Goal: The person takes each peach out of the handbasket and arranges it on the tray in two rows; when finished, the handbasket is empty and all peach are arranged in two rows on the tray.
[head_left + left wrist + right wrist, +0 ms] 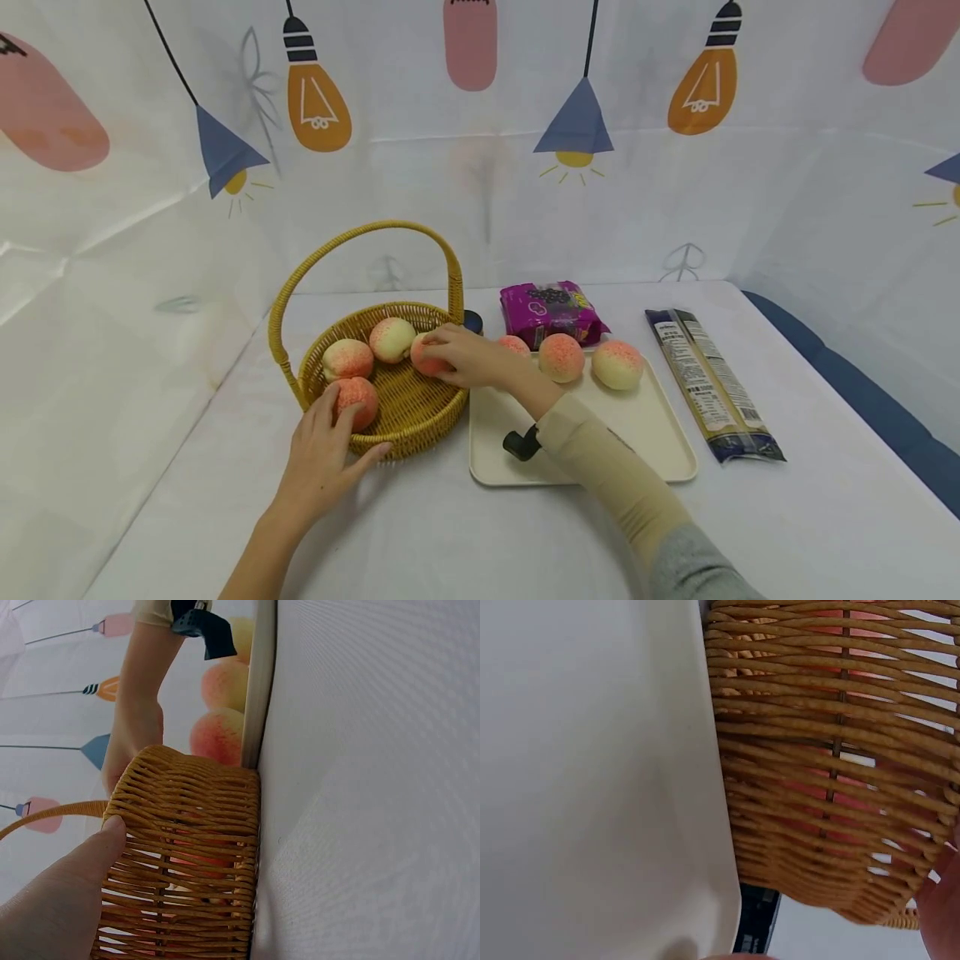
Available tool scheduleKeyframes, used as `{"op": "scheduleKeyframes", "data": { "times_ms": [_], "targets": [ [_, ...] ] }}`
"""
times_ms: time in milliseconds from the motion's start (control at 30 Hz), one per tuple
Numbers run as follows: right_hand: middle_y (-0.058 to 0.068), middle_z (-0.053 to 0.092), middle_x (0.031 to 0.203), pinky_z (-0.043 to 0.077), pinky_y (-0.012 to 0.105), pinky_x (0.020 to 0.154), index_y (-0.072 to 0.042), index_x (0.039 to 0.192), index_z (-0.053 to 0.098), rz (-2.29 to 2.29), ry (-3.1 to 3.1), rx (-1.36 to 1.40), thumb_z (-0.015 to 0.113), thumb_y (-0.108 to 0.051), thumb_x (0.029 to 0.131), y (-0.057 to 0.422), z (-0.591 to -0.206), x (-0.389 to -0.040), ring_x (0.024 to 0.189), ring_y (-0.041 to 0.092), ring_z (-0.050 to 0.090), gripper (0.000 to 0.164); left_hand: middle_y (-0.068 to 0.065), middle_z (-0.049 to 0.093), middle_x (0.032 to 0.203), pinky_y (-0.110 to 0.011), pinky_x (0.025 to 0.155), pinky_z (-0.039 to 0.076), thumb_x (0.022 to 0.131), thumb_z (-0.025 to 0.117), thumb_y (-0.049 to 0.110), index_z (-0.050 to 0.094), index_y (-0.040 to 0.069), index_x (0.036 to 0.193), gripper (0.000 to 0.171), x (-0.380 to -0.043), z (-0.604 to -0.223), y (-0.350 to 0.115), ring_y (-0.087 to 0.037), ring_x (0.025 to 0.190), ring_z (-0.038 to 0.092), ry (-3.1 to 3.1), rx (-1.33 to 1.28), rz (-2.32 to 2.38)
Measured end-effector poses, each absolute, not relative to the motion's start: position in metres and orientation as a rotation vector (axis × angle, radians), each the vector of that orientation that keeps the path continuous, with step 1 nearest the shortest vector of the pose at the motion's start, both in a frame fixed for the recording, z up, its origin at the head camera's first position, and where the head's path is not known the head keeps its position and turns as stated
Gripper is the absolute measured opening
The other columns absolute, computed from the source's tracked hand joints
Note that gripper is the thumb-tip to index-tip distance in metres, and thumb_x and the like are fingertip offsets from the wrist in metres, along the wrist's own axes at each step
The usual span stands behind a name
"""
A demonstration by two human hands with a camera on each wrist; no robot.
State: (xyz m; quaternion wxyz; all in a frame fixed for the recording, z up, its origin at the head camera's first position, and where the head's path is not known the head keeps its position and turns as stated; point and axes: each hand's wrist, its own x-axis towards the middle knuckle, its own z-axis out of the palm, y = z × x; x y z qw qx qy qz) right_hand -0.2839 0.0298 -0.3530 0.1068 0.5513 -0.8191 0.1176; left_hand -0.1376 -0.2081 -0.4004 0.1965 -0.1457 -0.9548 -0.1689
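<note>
A yellow-brown wicker basket [408,437] with a tall arched handle stands left of the tray. Inside it lie several peaches, pale yellow with pink speckles, one peach [347,360] being at the left wall. My left hand [318,467] rests at the basket's near-left side, fingertips on a pinker peach [360,402] and thumb at the rim. The thumb tip also shows on the rim in the left wrist view. With my right hand [472,357], reaching over the far-right rim, I hold another peach [426,354] inside the basket. Wickerwork [817,772] partly hides it in the right wrist view.
A cream tray [487,462] stands right beside the basket, with three peaches along its far side, one being a pale peach [617,365]. Behind the tray lies a purple snack packet [551,310]. To its right is a long flat packet [712,383].
</note>
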Motion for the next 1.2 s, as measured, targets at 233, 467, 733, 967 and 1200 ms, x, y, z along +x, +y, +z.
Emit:
{"op": "scheduleKeyframes", "data": {
  "times_ms": [233, 467, 733, 967, 1200],
  "targets": [
    [0.012, 0.053, 0.12, 0.037, 0.036, 0.096, -0.01, 0.106, 0.065, 0.312, -2.406, 1.709, 0.06, -0.01, 0.087, 0.017, -0.355, -0.29, 0.113, 0.024, 0.047, 0.019, -0.025, 0.023, 0.141, -0.064, 0.091, 0.027, 0.081, 0.061, 0.052, 0.053, 0.002, 0.115, 0.062, -0.137, -0.399, -0.208, -0.045, 0.125, 0.025, -2.687, -0.406, -0.471],
    [0.006, 0.042, 0.135, 0.038, 0.045, 0.093, -0.019, 0.112, 0.063, 0.173, -2.691, 1.555, 0.068, -0.018, 0.083, 0.008, -0.351, -0.294, 0.124, 0.022, 0.035, 0.029, -0.025, 0.024, 0.141, -0.063, 0.091, 0.027, 0.081, 0.062, 0.052, 0.054, 0.002, 0.114, 0.06, -0.137, -0.399, -0.209, -0.045, 0.124, 0.026, -2.677, -0.395, -0.465],
    [0.001, 0.035, 0.141, 0.03, 0.049, 0.1, -0.026, 0.113, 0.063, -0.086, -2.804, 1.452, 0.068, -0.018, 0.083, -0.001, -0.349, -0.291, 0.132, 0.022, 0.026, 0.031, -0.025, 0.026, 0.14, -0.063, 0.093, 0.023, 0.081, 0.062, 0.051, 0.055, 0.002, 0.111, 0.057, -0.137, -0.401, -0.21, -0.045, 0.125, 0.024, -2.676, -0.408, -0.454],
    [-0.001, 0.051, 0.121, 0.029, 0.04, 0.103, -0.022, 0.099, 0.069, -0.177, -2.619, 1.587, 0.057, -0.009, 0.09, -0.007, -0.352, -0.294, 0.126, 0.017, 0.035, 0.02, -0.016, 0.033, 0.137, -0.063, 0.094, 0.02, 0.084, 0.06, 0.049, 0.056, 0.006, 0.112, 0.052, -0.135, -0.399, -0.206, -0.04, 0.124, 0.024, -2.685, -0.43, -0.461],
    [0.001, 0.041, 0.133, 0.028, 0.04, 0.104, -0.028, 0.107, 0.065, -0.48, -2.587, 1.526, 0.069, -0.009, 0.081, -0.01, -0.354, -0.294, 0.131, 0.022, 0.027, 0.032, -0.014, 0.035, 0.137, -0.063, 0.094, 0.021, 0.085, 0.059, 0.049, 0.057, 0.007, 0.113, 0.051, -0.135, -0.399, -0.206, -0.04, 0.123, 0.026, -2.677, -0.448, -0.43]
  ]
}}
